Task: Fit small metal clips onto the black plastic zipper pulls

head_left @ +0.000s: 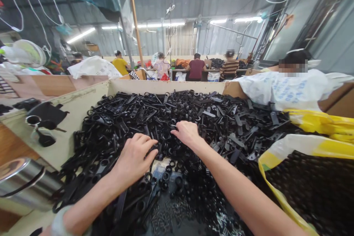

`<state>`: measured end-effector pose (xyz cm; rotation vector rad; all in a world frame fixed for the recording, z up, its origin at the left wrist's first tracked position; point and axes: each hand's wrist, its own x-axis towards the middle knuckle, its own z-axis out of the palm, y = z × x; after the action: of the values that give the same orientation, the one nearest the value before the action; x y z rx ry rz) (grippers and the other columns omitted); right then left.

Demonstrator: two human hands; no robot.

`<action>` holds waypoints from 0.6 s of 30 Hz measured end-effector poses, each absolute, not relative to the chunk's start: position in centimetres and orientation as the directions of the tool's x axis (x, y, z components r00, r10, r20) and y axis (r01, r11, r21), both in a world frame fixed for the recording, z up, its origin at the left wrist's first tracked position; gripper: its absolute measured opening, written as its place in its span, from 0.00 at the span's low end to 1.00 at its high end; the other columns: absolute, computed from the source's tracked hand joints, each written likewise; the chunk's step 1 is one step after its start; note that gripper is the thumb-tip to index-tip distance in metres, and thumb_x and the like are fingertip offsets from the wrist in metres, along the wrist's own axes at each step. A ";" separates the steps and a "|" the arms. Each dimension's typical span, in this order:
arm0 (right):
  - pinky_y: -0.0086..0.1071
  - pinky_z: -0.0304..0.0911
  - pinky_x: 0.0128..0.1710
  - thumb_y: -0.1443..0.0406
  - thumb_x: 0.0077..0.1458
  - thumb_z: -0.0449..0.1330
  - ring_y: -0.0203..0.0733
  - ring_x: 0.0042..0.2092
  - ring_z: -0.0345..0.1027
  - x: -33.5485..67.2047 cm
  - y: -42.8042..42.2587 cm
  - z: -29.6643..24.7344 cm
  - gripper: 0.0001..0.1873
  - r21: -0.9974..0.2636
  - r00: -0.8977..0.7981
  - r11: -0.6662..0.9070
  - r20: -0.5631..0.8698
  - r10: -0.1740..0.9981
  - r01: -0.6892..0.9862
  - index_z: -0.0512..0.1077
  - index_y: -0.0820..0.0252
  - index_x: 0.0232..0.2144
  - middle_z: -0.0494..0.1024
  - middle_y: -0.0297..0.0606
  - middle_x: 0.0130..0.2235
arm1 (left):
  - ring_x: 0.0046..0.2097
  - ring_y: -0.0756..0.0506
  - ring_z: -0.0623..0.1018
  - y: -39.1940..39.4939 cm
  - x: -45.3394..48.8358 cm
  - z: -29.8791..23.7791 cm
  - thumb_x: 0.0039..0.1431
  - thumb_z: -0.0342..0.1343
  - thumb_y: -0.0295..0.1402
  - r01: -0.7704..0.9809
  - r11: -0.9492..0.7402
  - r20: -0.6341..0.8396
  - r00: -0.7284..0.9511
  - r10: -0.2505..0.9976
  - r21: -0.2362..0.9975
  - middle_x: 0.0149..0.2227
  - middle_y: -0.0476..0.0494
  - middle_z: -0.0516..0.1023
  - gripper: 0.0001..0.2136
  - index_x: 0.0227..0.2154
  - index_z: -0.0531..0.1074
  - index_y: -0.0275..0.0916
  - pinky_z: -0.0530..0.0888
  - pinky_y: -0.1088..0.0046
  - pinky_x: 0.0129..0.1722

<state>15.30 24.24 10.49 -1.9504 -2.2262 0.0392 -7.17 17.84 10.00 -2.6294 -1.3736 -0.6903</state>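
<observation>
A big heap of black plastic parts [177, 118], flat straps with ring ends and small rings, fills a shallow tray with a pale wall [166, 86]. My left hand [135, 156] rests on the heap near its middle, fingers curled down onto a black part. My right hand [188, 132] lies just beyond it, fingers bent and pinched into the pile; what they hold is hidden. The two hands are almost touching. Small black rings [168, 175] lie loose on a bare patch below the hands.
A yellow and white bag [304, 147] of black parts sits at the right. A steel cup [22, 182] lies at the lower left, more black parts [44, 118] on the tray's left wall. White sacks [287, 88] stand behind; several people work at far benches.
</observation>
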 end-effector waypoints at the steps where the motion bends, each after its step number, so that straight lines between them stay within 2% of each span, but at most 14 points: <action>1: 0.46 0.73 0.50 0.57 0.69 0.63 0.48 0.49 0.76 14.7 25.0 10.2 0.15 -0.136 -0.107 0.120 0.104 0.989 0.983 0.75 0.61 0.51 0.79 0.43 0.52 | 0.49 0.38 0.78 19.1 -6.7 10.0 0.66 0.55 0.32 0.793 -0.594 0.422 0.495 0.759 0.138 0.44 0.40 0.85 0.11 0.45 0.81 0.40 0.74 0.59 0.49; 4: 0.47 0.74 0.50 0.59 0.69 0.63 0.47 0.49 0.76 14.9 25.2 9.1 0.16 -0.137 -0.067 0.076 0.068 0.995 0.988 0.74 0.61 0.54 0.78 0.43 0.53 | 0.46 0.38 0.79 21.1 -5.9 9.3 0.64 0.55 0.30 0.777 -0.606 0.424 0.496 0.758 0.173 0.41 0.40 0.86 0.11 0.42 0.82 0.40 0.76 0.59 0.49; 8: 0.40 0.73 0.44 0.57 0.65 0.65 0.47 0.45 0.78 17.9 21.7 8.2 0.12 -0.172 -0.049 0.052 0.020 0.999 0.984 0.79 0.61 0.42 0.82 0.40 0.44 | 0.50 0.38 0.79 18.5 -6.6 9.9 0.66 0.54 0.34 0.774 -0.575 0.459 0.423 0.781 0.265 0.46 0.39 0.85 0.12 0.46 0.81 0.38 0.75 0.58 0.53; 10: 0.34 0.69 0.38 0.57 0.63 0.65 0.48 0.42 0.79 19.7 18.9 7.9 0.11 -0.217 -0.067 0.067 0.011 0.998 0.974 0.81 0.58 0.39 0.84 0.39 0.39 | 0.50 0.40 0.80 15.6 -7.4 11.0 0.68 0.54 0.36 0.750 -0.536 0.495 0.321 0.807 0.388 0.46 0.41 0.85 0.13 0.46 0.81 0.38 0.75 0.61 0.53; 12: 0.31 0.64 0.33 0.55 0.65 0.62 0.46 0.37 0.78 21.2 15.8 7.5 0.15 -0.270 -0.087 0.089 0.017 0.996 0.959 0.81 0.57 0.45 0.83 0.37 0.35 | 0.47 0.43 0.81 12.3 -7.9 11.7 0.68 0.55 0.37 0.677 -0.482 0.503 0.188 0.844 0.557 0.44 0.44 0.85 0.12 0.44 0.82 0.40 0.76 0.65 0.51; 13: 0.32 0.62 0.32 0.53 0.66 0.60 0.45 0.34 0.77 21.6 14.1 7.2 0.16 -0.306 -0.093 0.101 0.042 0.995 0.947 0.80 0.56 0.47 0.81 0.36 0.32 | 0.45 0.44 0.82 10.6 -7.9 11.6 0.68 0.55 0.38 0.637 -0.431 0.474 0.116 0.873 0.639 0.43 0.45 0.86 0.12 0.44 0.82 0.41 0.77 0.66 0.49; 15: 0.33 0.60 0.30 0.52 0.60 0.64 0.44 0.28 0.73 21.8 10.3 6.3 0.16 -0.440 -0.097 0.181 0.208 0.973 0.879 0.81 0.55 0.42 0.78 0.34 0.26 | 0.40 0.45 0.82 6.9 -7.2 10.1 0.70 0.55 0.41 0.532 -0.300 0.349 0.010 0.937 0.792 0.39 0.46 0.85 0.13 0.45 0.81 0.42 0.79 0.69 0.44; 17: 0.32 0.59 0.27 0.53 0.59 0.63 0.43 0.25 0.70 20.7 6.1 5.0 0.14 -0.590 -0.135 0.234 0.208 0.969 0.773 0.81 0.53 0.40 0.77 0.34 0.25 | 0.39 0.45 0.83 3.3 -5.8 6.8 0.70 0.54 0.43 0.391 -0.180 0.190 0.015 0.982 0.903 0.39 0.45 0.86 0.15 0.51 0.79 0.44 0.81 0.72 0.39; 18: 0.31 0.58 0.25 0.54 0.59 0.63 0.42 0.24 0.68 19.8 4.1 4.3 0.12 -0.659 -0.168 0.225 0.151 0.974 0.717 0.81 0.52 0.38 0.77 0.33 0.24 | 0.45 0.43 0.84 1.6 -5.0 4.8 0.70 0.54 0.44 0.327 -0.111 0.090 0.076 0.993 0.938 0.45 0.42 0.86 0.17 0.56 0.76 0.46 0.81 0.70 0.44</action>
<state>19.76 4.09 4.30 -1.5513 -1.9532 0.6067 -5.03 1.62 4.83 -2.6605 -2.3101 -1.8061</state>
